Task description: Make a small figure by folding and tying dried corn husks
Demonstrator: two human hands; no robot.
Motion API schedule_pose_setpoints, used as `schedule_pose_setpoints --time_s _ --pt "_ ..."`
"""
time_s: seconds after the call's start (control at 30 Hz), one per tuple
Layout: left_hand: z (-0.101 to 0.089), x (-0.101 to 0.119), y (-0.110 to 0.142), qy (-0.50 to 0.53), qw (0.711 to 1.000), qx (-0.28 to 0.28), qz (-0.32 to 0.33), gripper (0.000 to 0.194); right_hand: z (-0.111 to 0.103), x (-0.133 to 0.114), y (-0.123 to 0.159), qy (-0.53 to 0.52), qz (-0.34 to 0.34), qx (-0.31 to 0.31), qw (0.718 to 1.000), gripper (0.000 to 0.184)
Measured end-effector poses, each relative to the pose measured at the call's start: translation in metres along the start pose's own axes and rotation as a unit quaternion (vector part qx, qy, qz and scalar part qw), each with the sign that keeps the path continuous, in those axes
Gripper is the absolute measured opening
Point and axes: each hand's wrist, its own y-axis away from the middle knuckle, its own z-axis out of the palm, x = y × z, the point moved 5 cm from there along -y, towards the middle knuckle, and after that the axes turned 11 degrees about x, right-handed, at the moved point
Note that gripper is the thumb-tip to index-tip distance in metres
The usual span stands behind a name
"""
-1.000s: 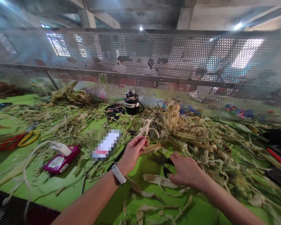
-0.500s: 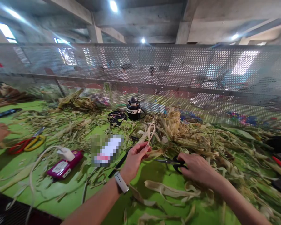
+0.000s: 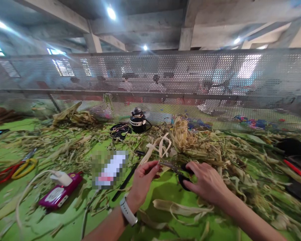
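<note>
Between thumb and forefinger, my left hand (image 3: 145, 179) pinches a looped pale strip of dried corn husk (image 3: 163, 146), whose loops stand up above the fingers. My right hand (image 3: 206, 180) grips black-handled scissors (image 3: 184, 175), with fingers in the handle loops. Their blades point left and reach the husk just at my left fingertips; whether they touch it I cannot tell. Below my hands, a wide curled husk strip (image 3: 182, 208) lies on the green tabletop (image 3: 165, 190).
Husk scraps (image 3: 230, 164) cover much of the table. To the left are a purple power bank (image 3: 61, 192) with a white plug and cable, a blurred-out phone (image 3: 112, 169), and red-yellow scissors (image 3: 20, 169). A black jar (image 3: 137, 121) stands before a perforated metal screen (image 3: 150, 73).
My right hand has lifted the scissors from the table and brought the blades to the husk in my left hand. A neighbour's hand at far left has mostly left view.
</note>
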Motion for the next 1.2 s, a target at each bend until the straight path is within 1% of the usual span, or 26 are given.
schedule_pose_setpoints --time_s 0.2,0.37,0.5,0.6,0.77,0.9,1.0,1.07,1.13,1.2 --pt "-0.003 -0.003 -0.002 -0.007 1.0 0.008 0.005 0.03 -0.003 0.001 0.001 0.01 -0.007 0.029 1.0 0.021" --pt "-0.003 -0.005 -0.003 -0.008 1.0 0.007 0.014 0.03 -0.001 0.001 0.001 0.012 -0.007 0.031 0.999 0.022" --pt "0.0 -0.004 0.0 -0.028 0.999 -0.009 0.034 0.027 0.0 0.0 0.001 0.009 -0.013 0.031 0.999 0.022" --pt "0.001 -0.003 0.001 -0.048 0.997 -0.028 0.054 0.025 0.0 -0.001 0.001 0.007 -0.006 0.017 1.0 0.022" --pt "0.0 -0.003 0.001 -0.069 0.993 -0.04 0.085 0.023 0.0 0.0 0.0 -0.008 0.016 -0.016 1.0 0.024" --pt "0.002 -0.001 0.003 -0.074 0.992 -0.047 0.09 0.021 0.0 0.0 0.0 -0.015 0.023 -0.037 0.999 0.021" --pt "0.002 0.0 0.003 -0.057 0.995 -0.034 0.068 0.023 0.002 0.001 0.001 -0.022 0.016 -0.055 0.998 0.014" --pt "0.001 -0.002 0.003 -0.029 0.999 -0.016 0.031 0.025 0.001 0.001 0.001 -0.048 0.024 -0.048 0.997 0.01" --pt "0.0 -0.006 0.002 0.013 1.0 0.0 -0.022 0.029 -0.002 0.002 0.0 -0.108 0.053 -0.031 0.992 0.01" --pt "-0.001 -0.011 0.0 0.063 0.996 0.008 -0.069 0.032 -0.001 0.002 0.0 -0.182 0.088 -0.041 0.979 0.016"
